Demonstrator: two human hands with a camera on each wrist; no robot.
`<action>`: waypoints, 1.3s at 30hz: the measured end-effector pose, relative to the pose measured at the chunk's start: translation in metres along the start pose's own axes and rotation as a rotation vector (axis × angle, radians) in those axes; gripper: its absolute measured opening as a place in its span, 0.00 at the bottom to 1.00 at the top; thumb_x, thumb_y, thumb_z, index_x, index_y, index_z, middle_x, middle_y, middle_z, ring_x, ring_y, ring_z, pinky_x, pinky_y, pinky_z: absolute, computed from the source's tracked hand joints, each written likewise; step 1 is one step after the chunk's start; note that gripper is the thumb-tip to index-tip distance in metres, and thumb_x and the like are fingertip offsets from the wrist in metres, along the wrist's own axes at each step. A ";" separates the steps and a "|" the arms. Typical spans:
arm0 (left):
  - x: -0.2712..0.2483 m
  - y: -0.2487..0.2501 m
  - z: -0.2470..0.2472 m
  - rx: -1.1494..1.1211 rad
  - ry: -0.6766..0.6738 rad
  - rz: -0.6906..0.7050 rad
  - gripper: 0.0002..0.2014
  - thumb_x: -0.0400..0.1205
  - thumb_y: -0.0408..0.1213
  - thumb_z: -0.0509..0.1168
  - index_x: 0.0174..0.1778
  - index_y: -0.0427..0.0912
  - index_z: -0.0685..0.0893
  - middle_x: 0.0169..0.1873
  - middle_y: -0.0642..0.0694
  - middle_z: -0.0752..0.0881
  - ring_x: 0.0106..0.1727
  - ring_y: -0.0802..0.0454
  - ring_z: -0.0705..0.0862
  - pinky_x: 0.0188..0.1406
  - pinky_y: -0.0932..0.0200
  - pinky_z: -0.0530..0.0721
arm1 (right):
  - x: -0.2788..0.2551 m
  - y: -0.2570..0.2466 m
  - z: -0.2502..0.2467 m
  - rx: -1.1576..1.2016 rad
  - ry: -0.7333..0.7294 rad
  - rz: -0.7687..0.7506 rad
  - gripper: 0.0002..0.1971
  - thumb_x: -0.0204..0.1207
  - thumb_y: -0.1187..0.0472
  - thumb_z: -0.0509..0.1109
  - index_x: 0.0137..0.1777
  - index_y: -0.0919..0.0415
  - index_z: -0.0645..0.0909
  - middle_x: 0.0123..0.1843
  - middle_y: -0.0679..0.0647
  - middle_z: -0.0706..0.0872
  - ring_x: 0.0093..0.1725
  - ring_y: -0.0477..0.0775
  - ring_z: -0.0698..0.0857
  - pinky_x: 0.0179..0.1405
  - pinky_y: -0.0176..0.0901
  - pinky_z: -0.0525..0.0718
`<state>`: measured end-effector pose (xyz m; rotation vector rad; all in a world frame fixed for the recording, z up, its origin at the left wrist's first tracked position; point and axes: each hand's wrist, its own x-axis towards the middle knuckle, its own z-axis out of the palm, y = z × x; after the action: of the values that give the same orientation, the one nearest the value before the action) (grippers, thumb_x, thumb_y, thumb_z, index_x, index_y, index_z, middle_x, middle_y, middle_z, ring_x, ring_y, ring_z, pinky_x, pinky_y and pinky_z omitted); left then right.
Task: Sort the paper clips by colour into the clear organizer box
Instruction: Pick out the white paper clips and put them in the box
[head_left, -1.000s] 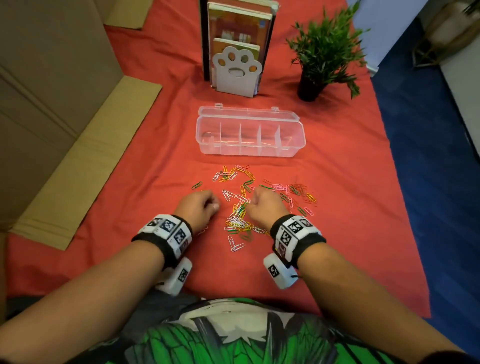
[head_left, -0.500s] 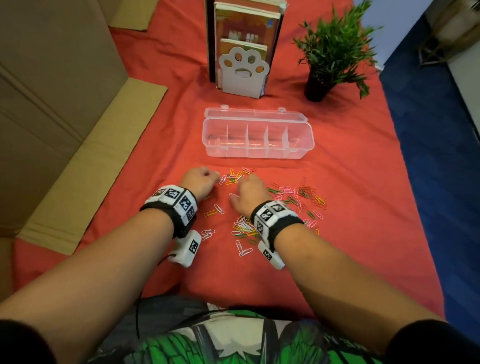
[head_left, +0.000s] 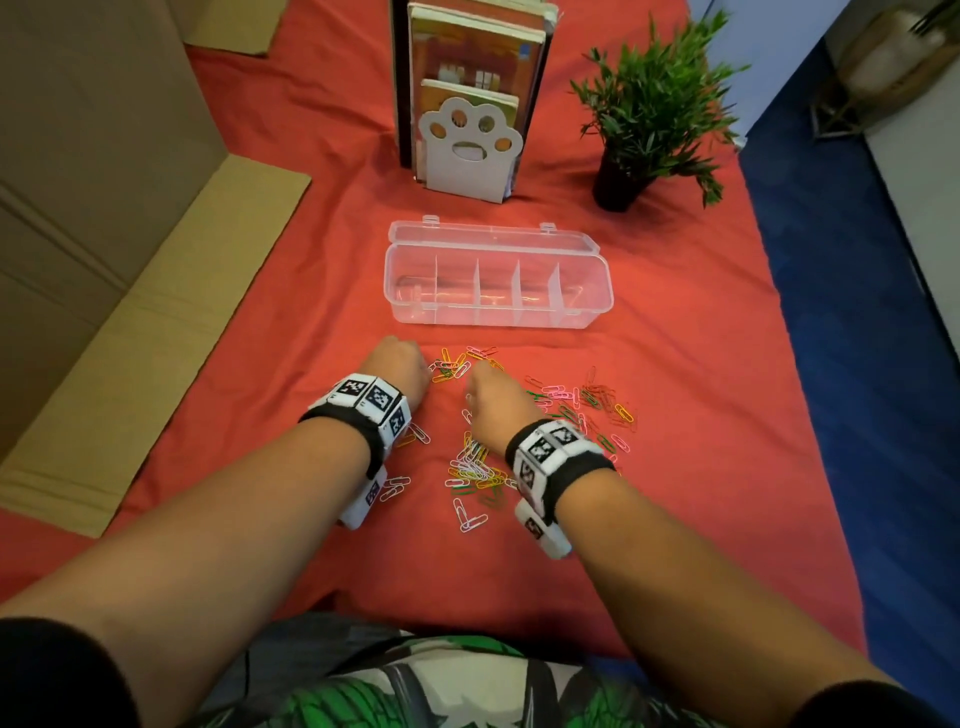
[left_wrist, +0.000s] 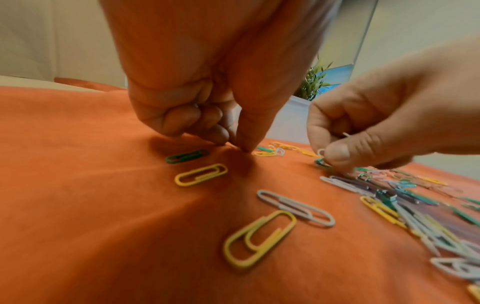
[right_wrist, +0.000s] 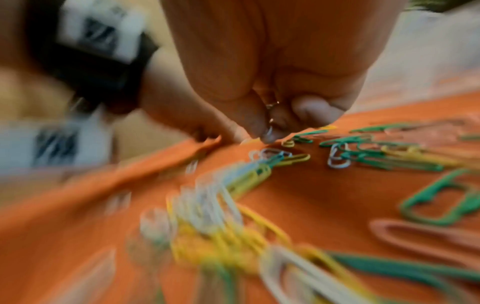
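Coloured paper clips (head_left: 478, 467) lie strewn on the red cloth, with a small cluster (head_left: 452, 364) close to the clear organizer box (head_left: 498, 312). The box stands open, its compartments bare. My left hand (head_left: 400, 364) sits left of that cluster, fingers curled, thumb and fingertips (left_wrist: 244, 144) pressed to the cloth; a glint of wire shows inside the curl. A green clip (left_wrist: 187, 156) and a yellow clip (left_wrist: 200, 174) lie just beside it. My right hand (head_left: 493, 397) is curled too, pinching a white clip (left_wrist: 320, 152) under the thumb, with more wire in the palm (right_wrist: 272, 105).
Books in a white paw-shaped bookend (head_left: 467, 150) and a potted plant (head_left: 649, 114) stand behind the box. Cardboard (head_left: 130, 338) covers the left side. The cloth's right edge (head_left: 795, 415) drops to blue floor. The right wrist view is motion-blurred.
Both hands have moved away from me, from the near pile of clips up to the small cluster in front of the box. Both stayed curled throughout.
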<state>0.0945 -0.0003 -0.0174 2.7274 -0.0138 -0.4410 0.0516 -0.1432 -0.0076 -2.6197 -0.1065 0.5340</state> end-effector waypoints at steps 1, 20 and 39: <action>-0.002 0.000 -0.002 -0.029 0.006 -0.016 0.13 0.79 0.36 0.59 0.48 0.31 0.84 0.50 0.31 0.85 0.55 0.34 0.81 0.56 0.47 0.78 | 0.005 0.003 -0.004 0.148 0.003 0.079 0.09 0.77 0.69 0.58 0.54 0.61 0.75 0.49 0.59 0.83 0.48 0.59 0.81 0.46 0.46 0.78; -0.053 -0.024 -0.032 -1.447 -0.352 -0.540 0.12 0.79 0.35 0.55 0.30 0.43 0.77 0.18 0.52 0.74 0.17 0.59 0.72 0.18 0.70 0.75 | 0.036 -0.012 -0.003 0.009 0.079 0.115 0.13 0.75 0.69 0.64 0.60 0.68 0.76 0.63 0.64 0.73 0.60 0.67 0.79 0.62 0.53 0.79; -0.060 -0.024 -0.004 -0.477 -0.169 0.034 0.07 0.79 0.31 0.65 0.37 0.47 0.79 0.30 0.50 0.81 0.30 0.54 0.77 0.36 0.62 0.77 | 0.011 -0.008 0.002 -0.210 0.074 -0.051 0.12 0.76 0.65 0.63 0.59 0.66 0.75 0.60 0.63 0.75 0.61 0.66 0.77 0.59 0.54 0.77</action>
<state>0.0374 0.0271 -0.0045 2.2151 0.0000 -0.5808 0.0607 -0.1332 -0.0092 -2.8290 -0.2164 0.4274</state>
